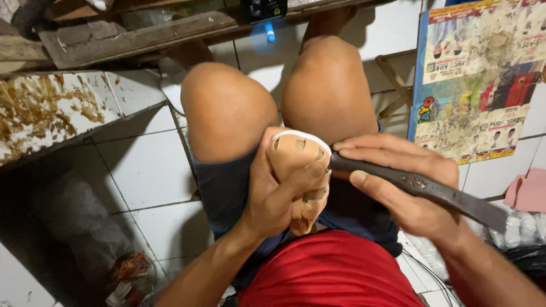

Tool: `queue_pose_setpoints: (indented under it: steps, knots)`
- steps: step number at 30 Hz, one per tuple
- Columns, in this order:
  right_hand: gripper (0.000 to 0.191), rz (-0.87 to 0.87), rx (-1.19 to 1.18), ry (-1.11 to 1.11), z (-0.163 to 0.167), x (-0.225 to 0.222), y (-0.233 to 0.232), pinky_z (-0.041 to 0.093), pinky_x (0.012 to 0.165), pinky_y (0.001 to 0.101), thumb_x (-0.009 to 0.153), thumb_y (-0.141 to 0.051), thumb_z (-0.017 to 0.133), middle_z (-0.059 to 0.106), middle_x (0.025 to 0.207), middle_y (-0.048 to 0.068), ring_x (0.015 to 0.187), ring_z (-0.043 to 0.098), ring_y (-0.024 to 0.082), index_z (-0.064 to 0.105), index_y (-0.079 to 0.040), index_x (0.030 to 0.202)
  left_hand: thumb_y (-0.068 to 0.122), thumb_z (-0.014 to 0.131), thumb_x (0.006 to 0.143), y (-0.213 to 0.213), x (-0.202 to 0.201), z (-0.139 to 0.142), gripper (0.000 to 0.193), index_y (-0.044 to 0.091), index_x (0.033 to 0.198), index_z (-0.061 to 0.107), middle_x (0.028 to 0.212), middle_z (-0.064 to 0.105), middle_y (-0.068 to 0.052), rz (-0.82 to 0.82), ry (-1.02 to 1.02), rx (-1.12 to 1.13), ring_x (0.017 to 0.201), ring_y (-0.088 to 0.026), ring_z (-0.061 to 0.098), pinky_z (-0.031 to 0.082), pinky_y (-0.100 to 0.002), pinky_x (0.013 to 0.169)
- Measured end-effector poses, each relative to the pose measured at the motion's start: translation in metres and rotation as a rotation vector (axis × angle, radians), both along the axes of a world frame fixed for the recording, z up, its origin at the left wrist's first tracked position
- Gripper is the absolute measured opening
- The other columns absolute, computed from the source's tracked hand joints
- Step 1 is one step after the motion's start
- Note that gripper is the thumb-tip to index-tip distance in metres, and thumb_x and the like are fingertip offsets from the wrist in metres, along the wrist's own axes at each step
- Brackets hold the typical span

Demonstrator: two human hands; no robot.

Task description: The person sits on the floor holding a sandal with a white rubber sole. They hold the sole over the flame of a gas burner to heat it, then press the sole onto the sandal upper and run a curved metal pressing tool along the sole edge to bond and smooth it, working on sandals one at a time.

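Tan, with a white edge at its top, the shoe part sits upright over the person's lap, just below the two bare knees. Small rectangular slots show in its tan face. The left hand is wrapped around it from the left, thumb lying across its front and fingers closed behind, so the piece is firmly grasped. The right hand is closed around a dark metal tool, a long flat bar that runs from the right side of the view toward the tan piece; its narrow end touches the piece's right edge just under the white rim. The index finger lies stretched along the top of the tool.

Beneath the hands are dark blue shorts and a red shirt. The floor is white tile. To the left stands a stained white surface with brown smears, and worn wooden planks cross the top. On the right leans a board covered with a soiled printed poster, with a pink cloth beside its lower corner.
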State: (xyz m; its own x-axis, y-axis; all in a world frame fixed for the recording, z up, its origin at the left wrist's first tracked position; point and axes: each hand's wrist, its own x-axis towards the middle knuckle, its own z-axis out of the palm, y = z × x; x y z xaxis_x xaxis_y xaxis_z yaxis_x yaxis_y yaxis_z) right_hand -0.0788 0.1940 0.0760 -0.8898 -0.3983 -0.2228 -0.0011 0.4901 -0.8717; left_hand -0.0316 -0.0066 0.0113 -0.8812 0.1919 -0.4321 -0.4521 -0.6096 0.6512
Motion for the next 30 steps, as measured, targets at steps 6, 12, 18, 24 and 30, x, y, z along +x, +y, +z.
queue_pose_setpoints:
  steps: [6, 12, 18, 24, 30]
  knots:
    - [0.028, 0.17, -0.042, -0.152, -0.003, -0.023, 0.017, 0.063, 0.08, 0.0306, 0.079, -0.003, 0.072, 0.079, 0.108, 0.015, 0.093, 0.078, 0.023, 0.078, 0.003, 0.106, 0.016, 0.072, 0.095, -0.008, -0.005, -0.001, 0.034, 0.002, 0.118, 0.051, 0.101, 0.066, -0.01, -0.099, 0.004, -0.028, 0.09, -0.013, 0.067, 0.057, -0.027, 0.08]
    - [0.032, -0.167, -0.387, -0.475, -0.023, -0.007, 0.026, 0.065, 0.089, 0.0367, 0.079, -0.004, 0.064, 0.076, 0.114, 0.024, 0.098, 0.078, 0.029, 0.076, 0.008, 0.107, 0.022, 0.073, 0.092, -0.009, -0.007, -0.001, 0.039, 0.004, 0.119, 0.052, 0.104, 0.063, -0.007, -0.139, -0.013, -0.024, 0.093, -0.012, 0.063, 0.055, -0.027, 0.083]
    - [0.031, 0.025, -0.127, -0.384, -0.014, -0.025, 0.034, 0.062, 0.064, 0.0324, 0.079, -0.004, 0.072, 0.077, 0.114, 0.02, 0.088, 0.076, 0.028, 0.081, 0.006, 0.108, 0.008, 0.072, 0.09, -0.009, -0.011, 0.009, 0.04, 0.002, 0.118, 0.044, 0.083, 0.061, -0.01, -0.213, -0.064, 0.135, 0.056, -0.011, 0.058, 0.049, -0.027, 0.047]
    - [0.03, 0.171, -0.232, -0.301, -0.014, -0.033, 0.031, 0.061, 0.09, 0.0342, 0.079, -0.004, 0.071, 0.079, 0.112, 0.018, 0.103, 0.076, 0.026, 0.078, 0.006, 0.107, 0.007, 0.069, 0.093, -0.011, -0.02, 0.023, 0.032, 0.004, 0.113, 0.043, 0.065, 0.055, -0.005, -0.335, -0.113, 0.063, 0.042, -0.008, 0.049, 0.038, -0.025, 0.034]
    - [0.03, 0.243, -0.155, -0.352, -0.015, -0.042, 0.042, 0.062, 0.087, 0.0338, 0.078, -0.007, 0.074, 0.078, 0.111, 0.016, 0.101, 0.075, 0.025, 0.08, 0.002, 0.106, 0.009, 0.071, 0.089, -0.012, -0.022, 0.027, 0.033, 0.006, 0.108, 0.045, 0.064, 0.052, -0.003, -0.462, -0.181, 0.015, 0.039, -0.003, 0.042, 0.032, -0.022, 0.03]
